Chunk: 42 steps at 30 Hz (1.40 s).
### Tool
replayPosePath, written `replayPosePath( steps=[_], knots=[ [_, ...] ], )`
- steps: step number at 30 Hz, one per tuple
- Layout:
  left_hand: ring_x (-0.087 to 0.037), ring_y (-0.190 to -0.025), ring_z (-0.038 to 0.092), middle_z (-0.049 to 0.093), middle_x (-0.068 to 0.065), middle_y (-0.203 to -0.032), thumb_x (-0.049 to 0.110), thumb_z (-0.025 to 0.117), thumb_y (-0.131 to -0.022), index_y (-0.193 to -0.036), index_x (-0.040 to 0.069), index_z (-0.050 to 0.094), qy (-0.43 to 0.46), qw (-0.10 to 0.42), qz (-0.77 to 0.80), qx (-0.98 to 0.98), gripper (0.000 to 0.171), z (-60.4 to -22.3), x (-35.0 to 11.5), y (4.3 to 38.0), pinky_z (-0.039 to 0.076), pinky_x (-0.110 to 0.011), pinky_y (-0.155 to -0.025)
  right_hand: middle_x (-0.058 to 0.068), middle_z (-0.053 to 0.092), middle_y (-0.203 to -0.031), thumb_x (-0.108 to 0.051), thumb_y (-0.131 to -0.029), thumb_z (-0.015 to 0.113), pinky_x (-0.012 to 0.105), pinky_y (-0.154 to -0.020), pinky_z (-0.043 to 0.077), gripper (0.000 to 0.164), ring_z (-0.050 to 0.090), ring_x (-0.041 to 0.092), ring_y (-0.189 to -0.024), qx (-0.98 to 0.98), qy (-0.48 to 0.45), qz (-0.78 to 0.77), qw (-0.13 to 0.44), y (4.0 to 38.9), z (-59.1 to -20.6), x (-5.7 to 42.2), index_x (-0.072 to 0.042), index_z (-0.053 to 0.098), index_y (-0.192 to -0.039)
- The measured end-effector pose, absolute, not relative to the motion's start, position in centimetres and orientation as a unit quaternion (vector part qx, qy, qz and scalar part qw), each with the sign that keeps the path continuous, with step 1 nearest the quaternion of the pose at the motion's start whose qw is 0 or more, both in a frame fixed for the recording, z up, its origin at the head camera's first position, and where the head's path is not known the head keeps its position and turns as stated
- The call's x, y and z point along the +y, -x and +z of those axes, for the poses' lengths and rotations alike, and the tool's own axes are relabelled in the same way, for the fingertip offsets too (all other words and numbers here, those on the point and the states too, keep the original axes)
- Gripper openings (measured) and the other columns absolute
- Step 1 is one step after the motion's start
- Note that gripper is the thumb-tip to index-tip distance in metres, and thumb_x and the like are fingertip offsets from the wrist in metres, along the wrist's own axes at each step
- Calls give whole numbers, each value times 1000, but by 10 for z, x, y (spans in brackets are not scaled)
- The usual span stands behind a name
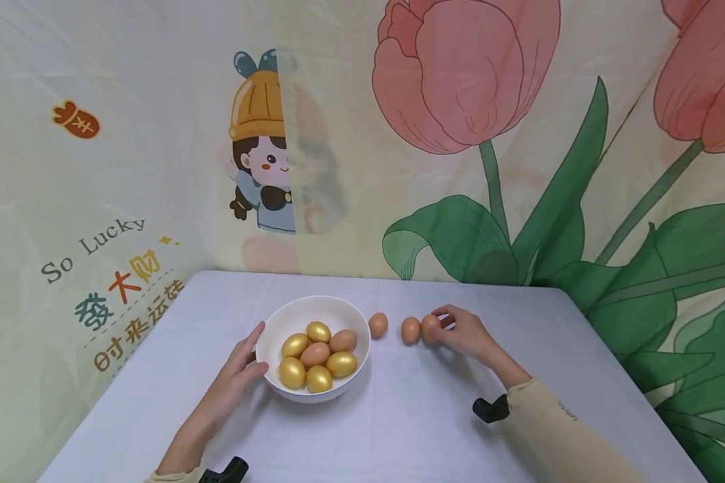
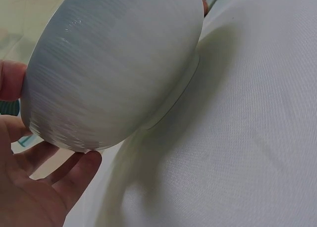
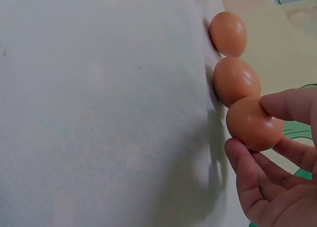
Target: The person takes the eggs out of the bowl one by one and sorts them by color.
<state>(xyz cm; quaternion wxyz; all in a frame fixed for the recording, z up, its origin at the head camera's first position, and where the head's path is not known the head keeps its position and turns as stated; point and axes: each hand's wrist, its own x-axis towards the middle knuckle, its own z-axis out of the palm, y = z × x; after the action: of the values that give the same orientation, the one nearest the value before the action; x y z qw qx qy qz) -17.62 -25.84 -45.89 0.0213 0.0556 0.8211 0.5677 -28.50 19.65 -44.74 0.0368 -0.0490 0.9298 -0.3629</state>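
Note:
My left hand [image 1: 237,374] holds a white bowl [image 1: 344,314] by its left side, thumb at the rim and fingers against the outer wall. In the left wrist view the smooth outside of the bowl [image 2: 119,68] and its foot show. Inside lie several golden eggs [image 1: 341,364] and two brown eggs [image 1: 315,354]. To the right, my right hand [image 1: 468,337] pinches a brown egg [image 3: 250,127] between thumb and fingers. Right beside it sits another brown egg [image 3: 237,81]. A third brown egg [image 1: 378,325] lies close to the bowl's right rim.
A white cloth covers the table [image 1: 435,429]. Behind it hangs a backdrop [image 1: 338,248] printed with tulips, a cartoon figure and lettering. Black wrist mounts [image 1: 491,408] sit at both sleeves.

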Motion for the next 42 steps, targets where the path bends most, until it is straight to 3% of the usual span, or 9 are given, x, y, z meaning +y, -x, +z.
replayPosePath(
  steps=[15, 34, 42],
  knots=[
    [-47, -151, 37, 21, -20, -171, 24, 53, -109, -172, 21, 17, -54, 20, 561, 826, 73, -459, -259, 177, 35, -53, -118, 12, 71, -112, -31, -94, 78, 34, -74, 57, 48, 66, 23, -92, 930, 30, -363, 44, 290, -458, 187, -7, 66, -134],
    [-48, -151, 35, 19, -21, -172, 23, 52, -108, -172, 20, 15, -53, 23, 567, 822, 74, -456, -258, 175, 32, -60, -120, 11, 69, -108, -31, -97, 74, 33, -72, 56, 48, 65, 20, -82, 933, 33, -353, 55, 291, -456, 173, -5, 64, -137],
    [-46, -150, 38, 20, -20, -172, 23, 52, -109, -173, 22, 16, -53, 24, 561, 826, 73, -455, -258, 175, 34, -56, -119, 11, 69, -108, -33, -98, 74, 34, -72, 56, 50, 66, 20, -82, 932, 39, -356, 62, 290, -455, 172, -5, 63, -139]
  ],
)
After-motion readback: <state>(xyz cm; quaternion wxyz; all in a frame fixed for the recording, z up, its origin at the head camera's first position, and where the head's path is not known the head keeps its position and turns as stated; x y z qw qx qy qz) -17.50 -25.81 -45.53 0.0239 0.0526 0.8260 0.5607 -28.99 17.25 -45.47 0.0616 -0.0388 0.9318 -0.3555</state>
